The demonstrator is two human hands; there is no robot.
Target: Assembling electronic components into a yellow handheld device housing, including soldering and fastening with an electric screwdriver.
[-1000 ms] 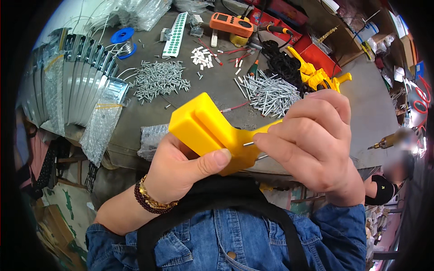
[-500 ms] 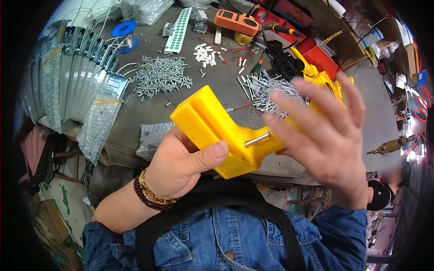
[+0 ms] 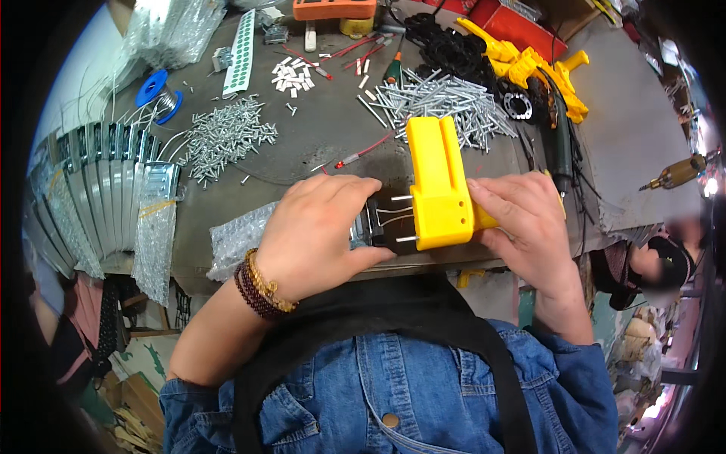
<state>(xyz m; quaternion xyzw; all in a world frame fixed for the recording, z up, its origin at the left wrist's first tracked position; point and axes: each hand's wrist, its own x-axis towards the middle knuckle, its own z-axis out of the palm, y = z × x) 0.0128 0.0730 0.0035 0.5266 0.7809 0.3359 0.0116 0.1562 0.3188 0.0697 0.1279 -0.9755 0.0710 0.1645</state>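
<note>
My right hand (image 3: 525,227) grips a yellow plastic housing (image 3: 440,181) by its narrower handle end, most of which the fingers cover. Two long screws (image 3: 406,240) stick out of the housing's left face. Between them, two thin pale wires (image 3: 395,216) run across a small gap to a metal part with a black end (image 3: 372,223). My left hand (image 3: 321,227) closes around that part, hiding most of it. Just above the hands, a red wire (image 3: 367,151) lies on the grey table (image 3: 318,129).
Long screws (image 3: 446,106) and short screws (image 3: 227,138) lie in heaps. Bubble-wrapped metal strips (image 3: 106,189) fan out at left, near a blue wire spool (image 3: 159,97). Small white pieces (image 3: 293,76), a green-handled screwdriver (image 3: 395,69) and yellow housings (image 3: 522,64) lie farther back. A screwdriver (image 3: 673,174) hangs at right.
The yellow housing has turned and moved right. My left hand has let go of it and holds the metal part; my right hand, free before, grips the housing. The view has shifted.
</note>
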